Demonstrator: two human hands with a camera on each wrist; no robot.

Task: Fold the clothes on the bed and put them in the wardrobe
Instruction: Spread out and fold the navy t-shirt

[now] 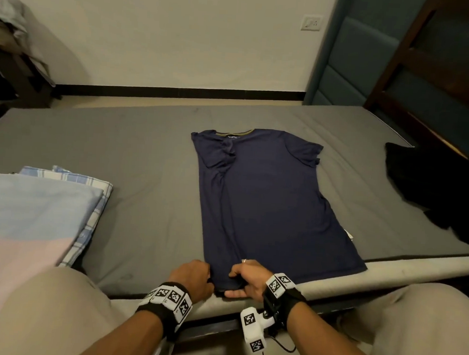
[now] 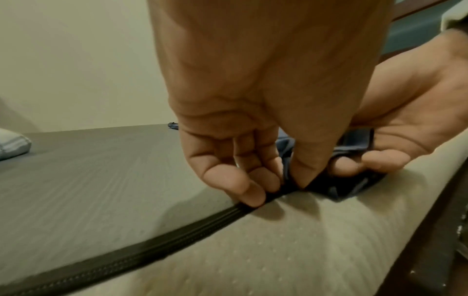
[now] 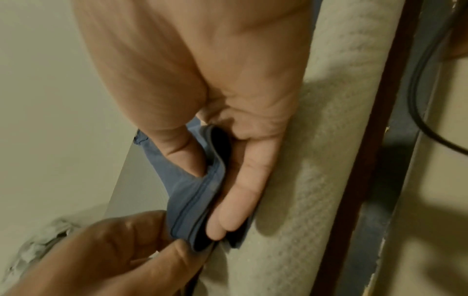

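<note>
A navy T-shirt lies flat on the grey mattress, collar away from me, its left sleeve folded inward. Both hands are at the near left corner of its hem, by the mattress edge. My left hand pinches the hem corner between thumb and fingers; the left wrist view shows that pinch on the dark fabric. My right hand grips the hem just to the right. In the right wrist view its thumb lies on top of the blue cloth and its fingers underneath.
A stack of folded clothes, light blue, pink and plaid, sits on the mattress at the left. A black garment lies crumpled at the right edge. A dark wooden frame stands beyond it. My knees flank the bed's near edge.
</note>
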